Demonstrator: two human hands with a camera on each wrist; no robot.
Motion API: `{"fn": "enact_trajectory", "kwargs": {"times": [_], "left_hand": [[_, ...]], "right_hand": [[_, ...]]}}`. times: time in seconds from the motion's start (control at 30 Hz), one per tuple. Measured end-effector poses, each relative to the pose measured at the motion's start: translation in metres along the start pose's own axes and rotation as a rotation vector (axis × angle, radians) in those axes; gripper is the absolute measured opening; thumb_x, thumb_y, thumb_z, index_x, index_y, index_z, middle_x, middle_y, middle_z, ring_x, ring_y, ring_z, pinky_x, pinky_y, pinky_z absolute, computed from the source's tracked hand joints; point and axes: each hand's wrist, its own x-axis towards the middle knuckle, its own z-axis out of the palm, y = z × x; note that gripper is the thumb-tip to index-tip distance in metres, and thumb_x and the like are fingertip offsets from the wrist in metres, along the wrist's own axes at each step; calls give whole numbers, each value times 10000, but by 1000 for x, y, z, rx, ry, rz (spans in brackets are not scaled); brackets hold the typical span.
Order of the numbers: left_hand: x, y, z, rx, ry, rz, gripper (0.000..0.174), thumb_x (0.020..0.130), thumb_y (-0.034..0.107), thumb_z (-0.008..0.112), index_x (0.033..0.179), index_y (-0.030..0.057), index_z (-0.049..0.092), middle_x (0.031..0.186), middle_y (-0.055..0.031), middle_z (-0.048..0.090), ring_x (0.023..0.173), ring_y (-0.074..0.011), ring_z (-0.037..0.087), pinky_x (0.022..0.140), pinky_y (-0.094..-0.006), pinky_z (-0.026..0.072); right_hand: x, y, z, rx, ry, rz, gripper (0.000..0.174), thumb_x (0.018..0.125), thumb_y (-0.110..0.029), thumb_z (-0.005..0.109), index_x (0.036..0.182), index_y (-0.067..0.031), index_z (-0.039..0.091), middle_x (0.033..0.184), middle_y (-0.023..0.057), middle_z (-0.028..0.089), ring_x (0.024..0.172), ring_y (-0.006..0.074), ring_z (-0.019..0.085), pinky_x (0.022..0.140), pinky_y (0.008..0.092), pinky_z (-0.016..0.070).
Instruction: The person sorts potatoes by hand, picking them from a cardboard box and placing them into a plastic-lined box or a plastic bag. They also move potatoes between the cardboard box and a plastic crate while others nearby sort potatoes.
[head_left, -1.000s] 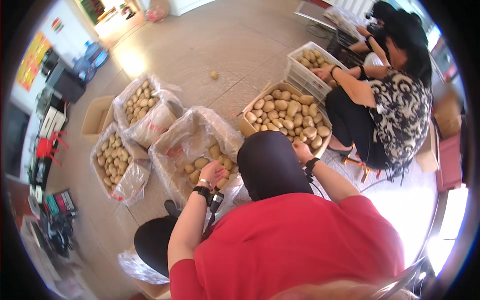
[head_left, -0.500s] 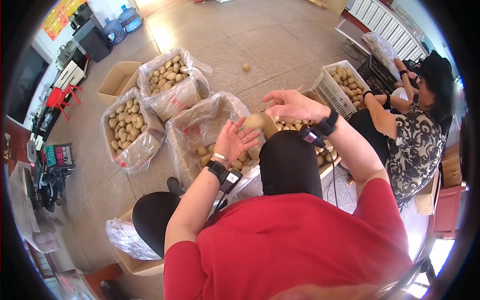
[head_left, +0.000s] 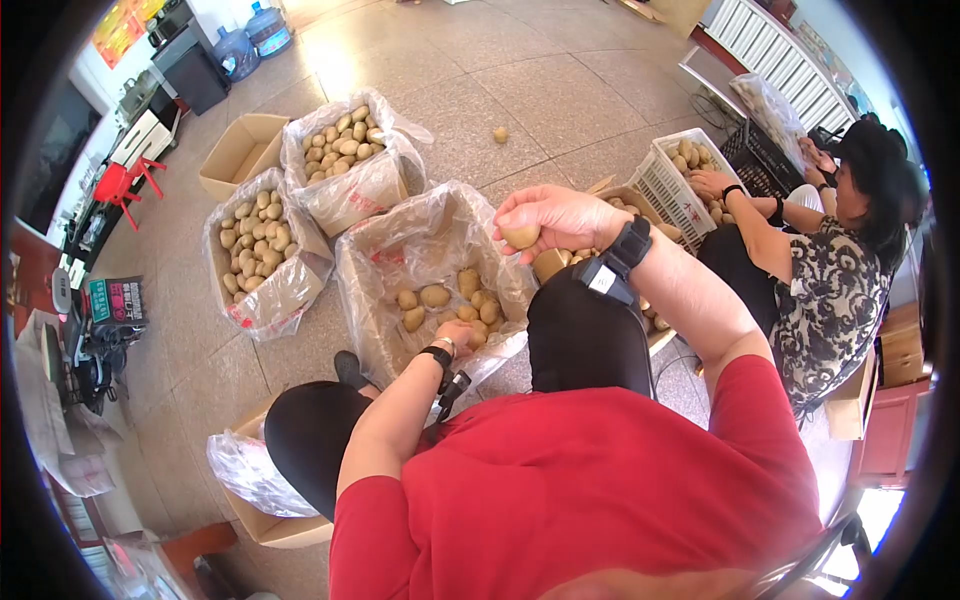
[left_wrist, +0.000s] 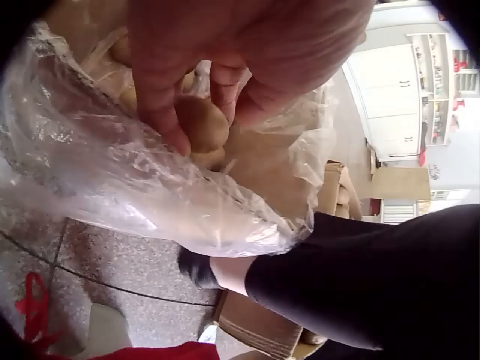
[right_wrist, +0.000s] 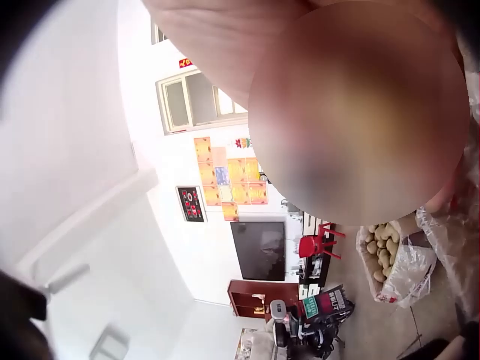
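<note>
My left hand (head_left: 458, 335) reaches down inside the plastic-lined box (head_left: 362, 300), among several potatoes. In the left wrist view its thumb and fingers curl round a potato (left_wrist: 202, 126), close to other potatoes. Above the same box's right side, my right hand (head_left: 568, 216) is raised and pinches a potato (head_left: 521, 237) between thumb and fingers. The right wrist view shows this hand only at the top, largely covered by a blurred round patch. Partly hidden behind my right arm and knee is a cardboard box of potatoes (head_left: 655, 322).
Two plastic-lined boxes of potatoes (head_left: 345, 150) (head_left: 255, 245) stand to the left, beside a cardboard box (head_left: 240, 155). One loose potato (head_left: 500, 134) lies on the floor ahead. At right, another person (head_left: 840, 270) reaches into a white crate (head_left: 672, 200). My knee (head_left: 590, 335) lies between the boxes.
My right hand has come up from the right-hand potato box and now holds a potato. The left hand rose palm-up, with a blurred potato near it, then lowered into the lined box.
</note>
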Motion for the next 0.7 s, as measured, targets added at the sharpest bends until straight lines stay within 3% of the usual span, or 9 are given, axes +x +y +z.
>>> {"fn": "enact_trajectory", "kwargs": {"times": [0.17, 0.23, 0.27, 0.33, 0.37, 0.43, 0.47, 0.63, 0.7], "left_hand": [[-19, 36, 8, 120, 58, -9, 286, 815, 216, 562, 1061, 77, 510, 1019, -108, 525, 913, -269, 538, 700, -404, 511], [-34, 57, 14, -434, -184, -17, 422, 841, 357, 520, 1137, 65, 442, 1135, -178, 488, 962, -327, 533, 747, -407, 499], [-43, 68, 16, -432, -186, -17, 422, 841, 357, 520, 1137, 65, 442, 1135, -178, 488, 962, -327, 533, 747, -407, 499], [-66, 90, 21, -634, -591, 87, 539, 858, 472, 440, 1185, 48, 380, 1187, -218, 455, 1007, -371, 518, 776, -424, 489], [-75, 98, 24, -632, -591, 79, 539, 858, 472, 440, 1185, 48, 380, 1187, -218, 455, 1007, -371, 518, 776, -424, 489], [-89, 106, 32, -684, -809, 156, 555, 872, 508, 370, 1162, 37, 409, 1183, -221, 467, 1033, -374, 514, 767, -407, 497], [-94, 106, 32, -706, -733, 134, 455, 891, 428, 404, 1108, 32, 461, 1037, -175, 541, 926, -331, 567, 729, -384, 508], [-41, 46, 5, -532, -418, -35, 277, 840, 196, 536, 1071, 47, 500, 971, -132, 551, 829, -270, 575, 634, -333, 530], [-32, 21, -3, -94, 96, 50, 235, 816, 154, 534, 1033, 65, 549, 942, -107, 558, 810, -273, 576, 636, -330, 531]], "right_hand": [[-6, 6, 29, -177, 85, -3, 337, 781, -184, 625, 1014, 18, 490, 866, 72, 557, 746, 153, 579, 635, 283, 524], [-4, 11, 35, -533, 128, -30, 358, 760, -170, 631, 1019, 35, 495, 841, 77, 558, 729, 144, 585, 591, 270, 525], [-3, 12, 40, -708, 188, -6, 376, 745, -166, 641, 1026, 46, 507, 857, 94, 576, 721, 140, 593, 560, 260, 522], [-1, 13, 44, -821, 195, -2, 382, 746, -180, 640, 1031, 43, 516, 886, 103, 582, 724, 145, 596, 568, 264, 522], [-1, 16, 46, -935, 199, 2, 388, 748, -194, 639, 1035, 39, 526, 915, 113, 589, 727, 151, 598, 575, 269, 521], [3, 22, 43, -934, 216, -2, 399, 755, -212, 636, 1047, 38, 527, 934, 113, 591, 740, 154, 597, 576, 273, 520], [4, 27, 39, -940, 230, -10, 411, 762, -229, 633, 1058, 37, 528, 952, 113, 593, 754, 157, 595, 578, 277, 518], [-21, 13, 48, -796, 248, -114, 424, 784, -289, 630, 1064, 15, 537, 992, 102, 590, 849, 156, 573, 599, 267, 510], [-36, 9, 59, -519, 195, -217, 410, 795, -298, 625, 1064, -1, 537, 1015, 100, 588, 875, 150, 573, 635, 267, 508]]}}
